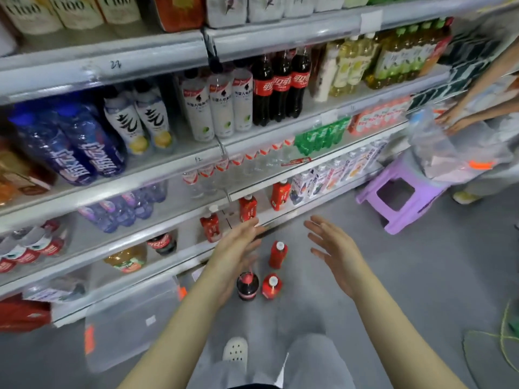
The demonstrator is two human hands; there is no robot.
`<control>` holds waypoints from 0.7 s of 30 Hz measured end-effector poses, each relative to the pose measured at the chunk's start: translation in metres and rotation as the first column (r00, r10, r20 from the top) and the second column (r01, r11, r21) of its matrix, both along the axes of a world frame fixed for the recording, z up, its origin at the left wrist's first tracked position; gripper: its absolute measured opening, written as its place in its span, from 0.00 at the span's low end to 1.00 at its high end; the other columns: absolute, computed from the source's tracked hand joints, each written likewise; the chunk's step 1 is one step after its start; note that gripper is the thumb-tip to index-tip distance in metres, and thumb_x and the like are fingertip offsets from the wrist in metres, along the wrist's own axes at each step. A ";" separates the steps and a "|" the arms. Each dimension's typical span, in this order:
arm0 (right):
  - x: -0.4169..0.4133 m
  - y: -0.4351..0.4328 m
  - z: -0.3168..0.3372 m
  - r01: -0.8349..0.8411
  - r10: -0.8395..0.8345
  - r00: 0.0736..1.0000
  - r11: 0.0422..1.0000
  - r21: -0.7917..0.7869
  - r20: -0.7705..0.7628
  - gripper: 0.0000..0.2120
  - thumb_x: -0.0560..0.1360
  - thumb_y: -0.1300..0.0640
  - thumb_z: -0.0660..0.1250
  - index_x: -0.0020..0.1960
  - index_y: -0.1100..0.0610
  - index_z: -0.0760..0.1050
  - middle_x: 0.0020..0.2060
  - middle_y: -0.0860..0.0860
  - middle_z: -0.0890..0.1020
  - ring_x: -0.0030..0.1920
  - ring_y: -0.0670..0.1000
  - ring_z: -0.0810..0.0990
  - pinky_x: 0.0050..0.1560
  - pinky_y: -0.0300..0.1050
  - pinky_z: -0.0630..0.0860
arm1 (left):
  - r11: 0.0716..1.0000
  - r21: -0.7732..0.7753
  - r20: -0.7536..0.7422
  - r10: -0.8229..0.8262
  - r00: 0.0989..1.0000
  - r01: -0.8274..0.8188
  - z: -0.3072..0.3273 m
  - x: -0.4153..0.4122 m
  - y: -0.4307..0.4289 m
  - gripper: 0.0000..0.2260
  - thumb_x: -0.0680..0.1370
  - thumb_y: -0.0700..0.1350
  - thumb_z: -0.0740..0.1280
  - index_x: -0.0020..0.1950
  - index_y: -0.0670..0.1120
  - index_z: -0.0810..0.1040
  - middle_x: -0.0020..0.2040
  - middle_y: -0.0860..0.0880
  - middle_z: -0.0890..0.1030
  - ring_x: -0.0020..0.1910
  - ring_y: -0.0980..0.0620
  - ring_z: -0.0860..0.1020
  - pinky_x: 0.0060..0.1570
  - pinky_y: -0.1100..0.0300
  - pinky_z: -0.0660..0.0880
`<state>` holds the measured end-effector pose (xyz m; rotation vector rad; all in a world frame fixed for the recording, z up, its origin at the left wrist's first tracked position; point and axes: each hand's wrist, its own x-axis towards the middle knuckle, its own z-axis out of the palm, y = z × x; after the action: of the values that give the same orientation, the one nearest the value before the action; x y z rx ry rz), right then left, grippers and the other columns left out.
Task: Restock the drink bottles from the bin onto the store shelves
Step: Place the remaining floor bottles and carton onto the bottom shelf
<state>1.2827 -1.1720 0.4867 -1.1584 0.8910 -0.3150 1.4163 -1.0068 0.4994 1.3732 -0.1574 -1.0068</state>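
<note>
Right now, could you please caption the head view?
Open left hand and right hand above dark cola bottle, two red plastic bottles.

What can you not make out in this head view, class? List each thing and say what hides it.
1. Bin: head view; motion blur and cloudy walls hide its contents.
2. Top-shelf bottles: head view; upper parts cut off by the top edge.
3. Another person's arm: head view; the rest of the person is cut off by the right edge.
4. Red tag: head view; print too small and blurred.

Two red floor bottles (278,255), one cola (247,286) (beside them), seemingly three red shelved bottles (247,207)
</note>
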 end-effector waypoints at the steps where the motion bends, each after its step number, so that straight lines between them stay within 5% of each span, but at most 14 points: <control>1: 0.003 -0.015 -0.004 -0.021 0.021 1.000 1.000 0.005 0.004 0.12 0.82 0.53 0.59 0.62 0.48 0.76 0.56 0.41 0.83 0.62 0.47 0.77 0.65 0.52 0.70 | 1.000 0.007 -0.001 0.025 1.000 -0.025 -0.003 0.000 -0.012 0.13 0.81 0.48 0.62 0.65 0.53 0.75 0.61 0.53 0.81 0.62 0.53 0.77 0.55 0.59 0.73; 8: 0.028 -0.128 -0.042 -0.305 0.305 0.951 0.952 0.014 -0.053 0.12 0.81 0.53 0.61 0.63 0.47 0.75 0.59 0.43 0.82 0.64 0.47 0.76 0.65 0.50 0.71 | 0.951 0.062 0.002 0.302 0.953 -0.302 -0.029 -0.011 -0.089 0.13 0.75 0.50 0.67 0.59 0.55 0.79 0.60 0.54 0.82 0.61 0.53 0.78 0.64 0.55 0.71; 14: 0.055 -0.192 -0.086 -0.446 0.441 0.883 0.895 0.002 -0.163 0.12 0.80 0.52 0.64 0.62 0.45 0.78 0.61 0.42 0.81 0.64 0.44 0.76 0.65 0.48 0.71 | 0.911 0.252 -0.030 0.344 0.938 -0.326 -0.078 -0.008 -0.131 0.13 0.79 0.47 0.66 0.64 0.52 0.77 0.62 0.53 0.79 0.63 0.53 0.76 0.65 0.52 0.72; 21: 0.103 -0.235 -0.269 -0.740 0.694 0.645 0.671 -0.035 -0.321 0.20 0.79 0.61 0.66 0.69 0.50 0.71 0.67 0.44 0.76 0.67 0.43 0.74 0.61 0.34 0.71 | 0.879 0.439 0.004 0.203 0.979 -0.185 -0.257 0.033 -0.176 0.10 0.78 0.40 0.68 0.57 0.52 0.77 0.51 0.56 0.80 0.45 0.63 0.78 0.39 0.76 0.72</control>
<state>1.3860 -1.4072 0.2180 -1.6493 0.5730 0.4675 1.4498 -1.1828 0.2424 1.7360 0.2532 -0.9321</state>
